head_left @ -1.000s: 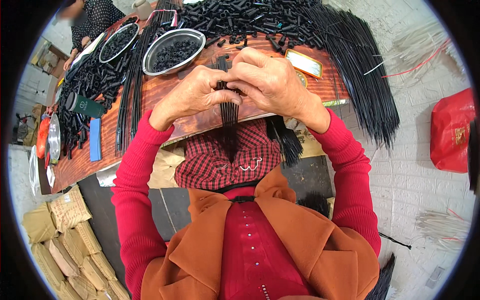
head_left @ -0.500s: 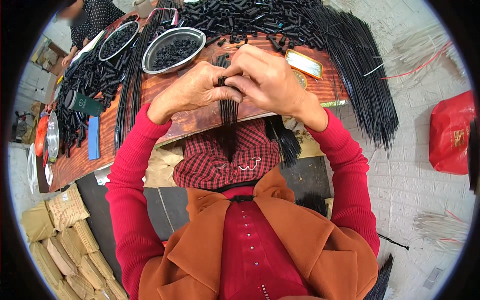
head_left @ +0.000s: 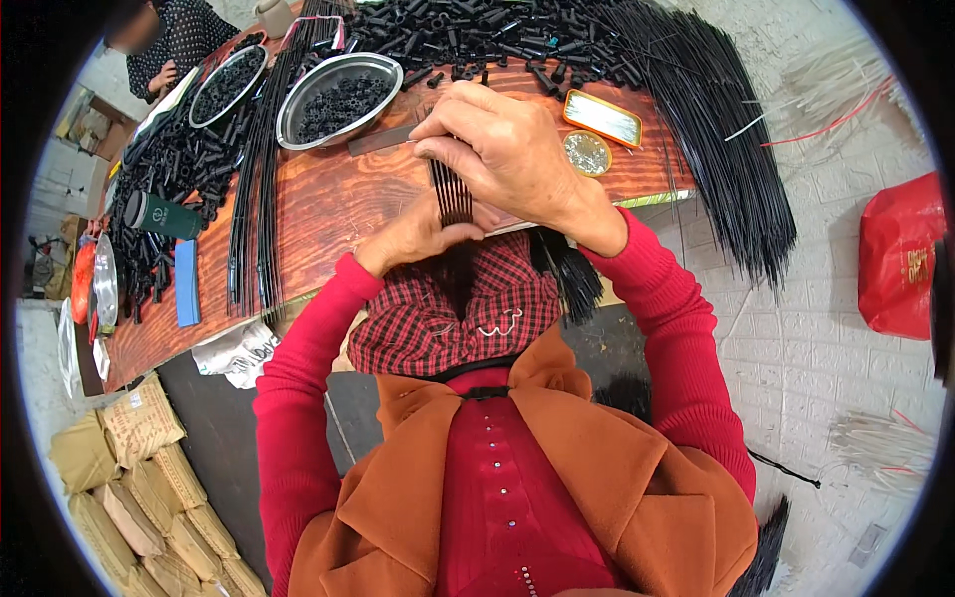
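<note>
Two steel bowls (head_left: 333, 95) of short black tubes at top left on wooden table (head_left: 328, 214). L hand (head_left: 418, 234) curled under, pinching bundle of thin black rods (head_left: 453, 194) w/ thumb at table edge. R hand (head_left: 502, 149) above, fingers closed on rod tops. One gold tin (head_left: 602, 117), one round lid (head_left: 587, 152) just right of it

I'm looking down into a small assembly workshop. The long reddish wooden counter (head_left: 328, 209) is heaped with short black plastic tubes (head_left: 477, 25) and long bundles of thin black rods (head_left: 716, 129), with round metal bowls of black pieces (head_left: 336, 95) set among them. Tan paper-wrapped parcels (head_left: 119, 478) are stacked on the floor, and another worker (head_left: 174, 45) sits at the far end.
</note>
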